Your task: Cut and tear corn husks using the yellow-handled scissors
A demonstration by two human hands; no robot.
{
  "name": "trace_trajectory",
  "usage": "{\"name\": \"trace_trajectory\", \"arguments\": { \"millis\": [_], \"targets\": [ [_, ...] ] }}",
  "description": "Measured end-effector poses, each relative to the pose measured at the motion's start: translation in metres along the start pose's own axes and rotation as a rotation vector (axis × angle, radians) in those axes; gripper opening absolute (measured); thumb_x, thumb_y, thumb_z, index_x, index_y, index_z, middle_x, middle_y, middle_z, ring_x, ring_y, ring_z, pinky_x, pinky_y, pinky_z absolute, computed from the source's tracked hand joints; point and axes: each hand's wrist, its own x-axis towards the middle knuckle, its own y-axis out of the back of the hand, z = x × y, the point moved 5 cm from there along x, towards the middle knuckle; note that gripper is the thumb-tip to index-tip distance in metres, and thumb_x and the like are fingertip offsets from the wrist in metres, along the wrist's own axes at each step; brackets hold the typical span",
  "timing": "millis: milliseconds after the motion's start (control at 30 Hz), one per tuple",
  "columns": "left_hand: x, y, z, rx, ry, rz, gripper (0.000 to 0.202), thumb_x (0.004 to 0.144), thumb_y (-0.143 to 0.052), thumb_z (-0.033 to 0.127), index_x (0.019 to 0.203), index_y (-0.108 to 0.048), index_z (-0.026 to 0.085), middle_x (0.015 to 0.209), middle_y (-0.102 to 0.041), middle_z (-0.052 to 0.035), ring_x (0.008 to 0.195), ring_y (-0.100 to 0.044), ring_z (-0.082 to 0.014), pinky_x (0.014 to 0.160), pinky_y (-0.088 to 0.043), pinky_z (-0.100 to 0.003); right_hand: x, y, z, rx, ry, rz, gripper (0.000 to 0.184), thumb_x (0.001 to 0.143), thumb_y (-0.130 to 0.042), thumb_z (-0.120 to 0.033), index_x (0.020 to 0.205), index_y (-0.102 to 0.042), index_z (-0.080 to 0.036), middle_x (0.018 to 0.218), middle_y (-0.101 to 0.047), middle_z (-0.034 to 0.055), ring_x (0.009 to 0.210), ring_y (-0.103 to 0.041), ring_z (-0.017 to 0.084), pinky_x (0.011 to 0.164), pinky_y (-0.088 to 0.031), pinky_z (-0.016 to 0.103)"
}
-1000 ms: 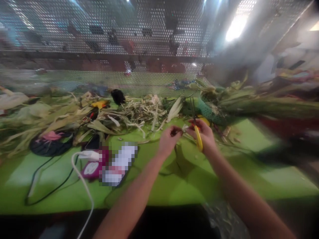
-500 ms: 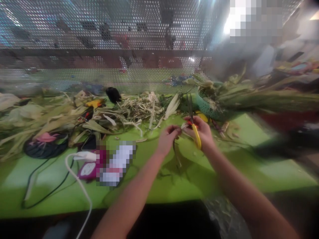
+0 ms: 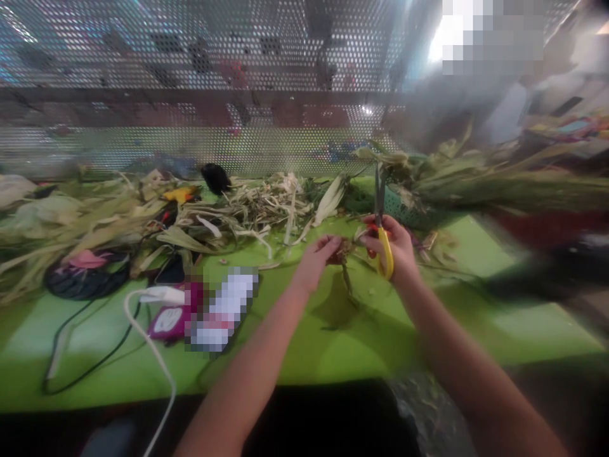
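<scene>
My left hand point(image 3: 316, 261) pinches a small bundle of dried plant strips point(image 3: 347, 273), which looks like corn husk, and its thin brown ends hang down over the green table. Beside it on the right, my right hand point(image 3: 400, 247) is closed around a pair of scissors point(image 3: 385, 257) with yellow and red handles. Their blades point up and away from me. The right fingertips are close to a pale end of the bundle; whether they touch it I cannot tell.
A heap of dry husk strips point(image 3: 266, 200) lies along the back, below a perforated metal screen point(image 3: 238, 63). A green basket point(image 3: 409, 212) with long husks stands at the back right. To the left are a phone point(image 3: 226, 308), purple box point(image 3: 166, 320), white cable point(image 3: 162, 368) and black bag point(image 3: 85, 282).
My hands have drawn slightly apart, the right one shifting right with the scissors. The scissors have turned more upright. More of the husk bundle now shows between the hands.
</scene>
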Motion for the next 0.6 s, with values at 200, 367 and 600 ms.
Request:
{"name": "trace_trajectory", "arguments": {
  "millis": [200, 367, 600],
  "targets": [
    [0.0009, -0.0044, 0.0003, 0.099, -0.021, -0.047, 0.046, 0.062, -0.085, 0.042, 0.091, -0.064, 0.013, 0.080, -0.065, -0.0009, 0.070, -0.060, -0.0096, 0.073, -0.049, -0.026, 0.0003, -0.0004, 0.0030, -0.009, 0.001, 0.024, 0.034, 0.059, -0.078, -0.024, 0.089, -0.063, -0.022, 0.066, -0.059, -0.0063, 0.046, -0.044, 0.007, 0.047, -0.041, 0.024],
    [-0.0018, -0.0078, 0.0016, 0.079, -0.001, -0.112, 0.040, 0.063, -0.083, 0.040, 0.087, -0.066, 0.013, 0.075, -0.062, 0.0015, 0.064, -0.054, -0.0067, 0.068, -0.045, -0.023, -0.0011, -0.0013, 0.0050, 0.015, -0.019, 0.001, 0.035, 0.060, -0.077, -0.025, 0.091, -0.063, -0.022, 0.066, -0.058, -0.0058, 0.048, -0.046, 0.008, 0.046, -0.039, 0.023],
    [-0.0014, -0.0048, 0.0023, 0.097, -0.005, -0.103, 0.035, 0.067, -0.082, 0.038, 0.089, -0.067, 0.014, 0.078, -0.064, 0.0010, 0.068, -0.056, -0.0071, 0.072, -0.045, -0.022, -0.0029, -0.0059, 0.0060, 0.102, -0.075, -0.067, 0.039, 0.058, -0.082, -0.025, 0.093, -0.064, -0.024, 0.070, -0.060, -0.0063, 0.047, -0.049, 0.008, 0.045, -0.040, 0.022]
  ]
}}
